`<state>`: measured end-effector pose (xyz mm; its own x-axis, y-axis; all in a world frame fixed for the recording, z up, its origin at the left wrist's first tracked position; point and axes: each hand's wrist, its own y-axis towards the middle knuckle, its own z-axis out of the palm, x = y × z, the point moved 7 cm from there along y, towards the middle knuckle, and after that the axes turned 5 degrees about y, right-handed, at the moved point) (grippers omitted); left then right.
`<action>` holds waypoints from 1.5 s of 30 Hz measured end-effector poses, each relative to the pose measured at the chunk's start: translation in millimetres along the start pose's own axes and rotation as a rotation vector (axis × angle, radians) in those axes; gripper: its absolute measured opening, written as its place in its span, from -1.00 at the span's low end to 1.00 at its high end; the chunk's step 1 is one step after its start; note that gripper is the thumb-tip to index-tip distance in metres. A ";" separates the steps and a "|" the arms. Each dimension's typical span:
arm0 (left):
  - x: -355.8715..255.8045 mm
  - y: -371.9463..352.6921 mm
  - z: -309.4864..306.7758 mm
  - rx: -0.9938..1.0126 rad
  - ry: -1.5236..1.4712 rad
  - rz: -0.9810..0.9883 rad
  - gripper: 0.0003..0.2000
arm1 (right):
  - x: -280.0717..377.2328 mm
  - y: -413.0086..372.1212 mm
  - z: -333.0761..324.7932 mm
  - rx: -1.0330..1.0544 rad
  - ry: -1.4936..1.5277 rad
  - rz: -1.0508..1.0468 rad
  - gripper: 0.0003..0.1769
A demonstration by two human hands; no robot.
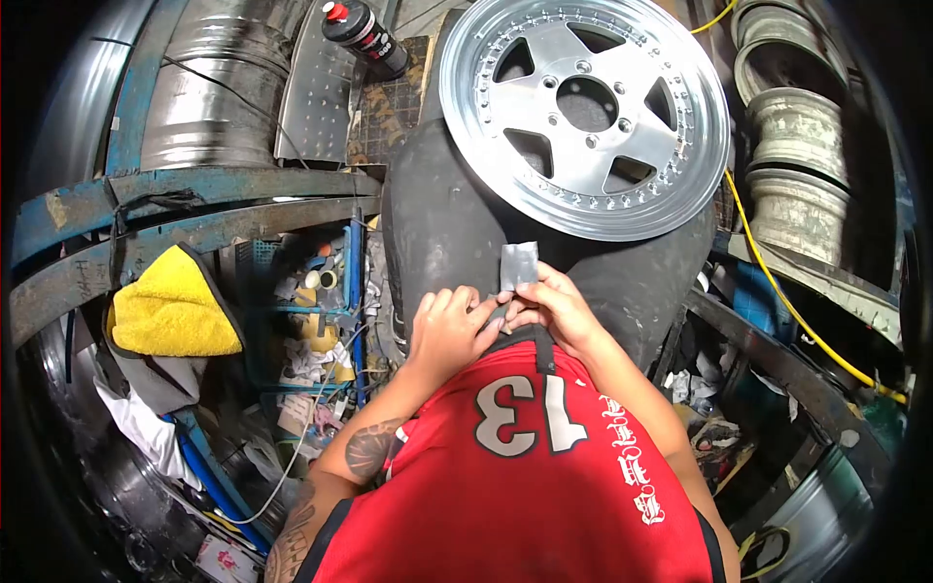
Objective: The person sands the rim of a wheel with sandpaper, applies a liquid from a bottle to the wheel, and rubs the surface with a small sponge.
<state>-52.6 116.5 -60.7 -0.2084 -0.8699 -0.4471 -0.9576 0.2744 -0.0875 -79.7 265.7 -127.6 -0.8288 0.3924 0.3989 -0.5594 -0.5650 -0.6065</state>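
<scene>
Both hands are close together over the lap, just above the hem of the red shirt (486,466). My right hand (556,309) pinches a small grey sheet (520,264) between thumb and fingers. Beside it, my left hand (449,328) has its fingers curled, with thumb and index near the lower edge of the sheet; what they hold, if anything, is too small to make out. Beyond the hands, a polished silver wheel rim (634,136) rests face up across the dark-trousered legs.
At the upper left stands a dark bottle with a red cap (365,37). A yellow cloth (175,309) hangs on the blue metal frame (243,185). Stacked wheel rims (799,131) and a yellow hose (792,306) are on the right. Cluttered shelves flank the legs.
</scene>
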 end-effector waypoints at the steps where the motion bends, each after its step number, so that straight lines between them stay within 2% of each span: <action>1: -3.0 -4.0 4.0 0.114 0.132 0.020 -0.62 | -8.3 4.0 -4.9 -0.006 0.052 0.047 -0.76; 4: -2.0 -4.2 2.5 0.149 0.050 0.040 -0.52 | -9.2 8.8 -6.7 0.052 0.100 0.062 -0.77; 8: -12.1 2.9 7.8 0.212 -0.055 0.154 -0.38 | -6.4 10.6 -6.8 0.141 0.263 -0.048 -0.77; 9: -17.6 7.4 2.0 0.173 -0.092 0.165 -0.44 | -4.1 10.1 -6.3 0.163 0.281 -0.066 -0.75; 12: -6.2 15.8 7.1 0.250 -0.388 0.004 -0.61 | -1.3 3.2 -4.1 0.223 0.241 -0.054 -0.75; 13: -4.8 21.1 3.8 0.197 -0.441 0.049 -0.76 | 6.3 0.6 -5.3 0.190 0.139 -0.129 -0.74; 14: -0.3 23.0 1.3 0.221 -0.403 0.003 -0.84 | 16.8 -3.3 -6.3 0.155 0.033 -0.203 -0.73; 16: 23.8 22.2 10.6 0.218 -0.489 -0.134 -0.82 | 42.3 -13.3 -7.3 0.082 -0.183 -0.345 -0.72; 17: 43.4 18.8 21.6 0.227 -0.688 -0.245 -0.81 | 54.7 -19.2 -12.6 0.086 -0.167 -0.398 -0.74; 18: 55.2 19.6 18.7 0.158 -0.912 -0.394 -0.76 | 69.5 -26.8 -17.4 0.007 -0.206 -0.499 -0.73; 20: 85.4 37.1 6.7 -0.169 -1.278 -0.438 -0.71 | 111.8 -39.1 -24.1 -0.089 -0.424 -0.760 -0.72; 22: 109.8 71.9 -5.3 -0.401 -1.294 -0.525 -0.66 | 156.0 -47.9 -25.1 -0.326 -0.797 -0.901 -0.66; 24: 127.1 126.1 -15.9 -0.434 -1.386 -0.521 -0.61 | 183.8 -25.4 -31.5 -0.396 -0.940 -0.970 -0.56; 25: 136.0 157.9 -16.7 -0.394 -1.468 -0.514 -0.59 | 182.3 3.6 -48.5 -0.379 -0.911 -0.800 -0.46; 28: 129.2 235.8 -33.3 -0.241 -1.755 -0.502 -0.59 | 159.2 42.9 -30.9 -0.416 -1.008 -0.573 -0.48; 30: 143.0 259.7 -29.3 -0.280 -1.808 -0.760 -0.64 | 146.3 36.0 -3.0 -0.317 -1.235 -0.510 -0.51; 31: 161.3 273.5 -17.1 -0.290 -1.823 -0.728 -0.68 | 143.5 30.6 -0.5 -0.285 -1.149 -0.498 -0.55; 34: 132.5 249.3 -19.3 -0.346 -1.666 -0.755 -0.69 | 117.3 42.5 -17.6 -0.198 -1.057 -0.344 -0.56; 35: 139.1 243.2 -11.2 -0.279 -1.752 -0.683 -0.69 | 113.8 29.3 -18.0 -0.235 -1.078 -0.389 -0.58; 37: 127.7 195.3 -10.1 -0.273 -1.722 -0.759 -0.65 | 88.4 10.5 -23.9 -0.259 -1.096 -0.446 -0.62; 38: 127.5 167.1 -11.8 -0.267 -1.612 -0.778 -0.61 | 83.3 -9.4 -16.4 -0.246 -1.153 -0.339 -0.63; 39: 123.2 135.7 -19.4 -0.202 -1.442 -0.852 -0.57 | 70.3 -13.9 -22.9 -0.268 -1.230 -0.436 -0.63; 41: 128.9 99.0 -26.3 -0.100 -1.322 -0.710 -0.58 | 59.3 -38.7 -15.5 -0.253 -1.239 -0.389 -0.63; 44: 129.8 76.3 -35.2 -0.185 -1.109 -0.645 -0.69 | 47.0 -44.1 -18.8 -0.228 -1.208 -0.372 -0.67; 45: 134.2 75.8 -42.6 -0.325 -0.982 -0.569 -0.70 | 45.7 -43.9 -19.6 -0.231 -1.195 -0.368 -0.69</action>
<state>-161.6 3.0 -89.4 0.3710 -0.1059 -0.9226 -0.8987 -0.2910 -0.3280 -92.7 322.6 -96.2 -0.1884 -0.4655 0.8648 -0.8423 -0.3762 -0.3859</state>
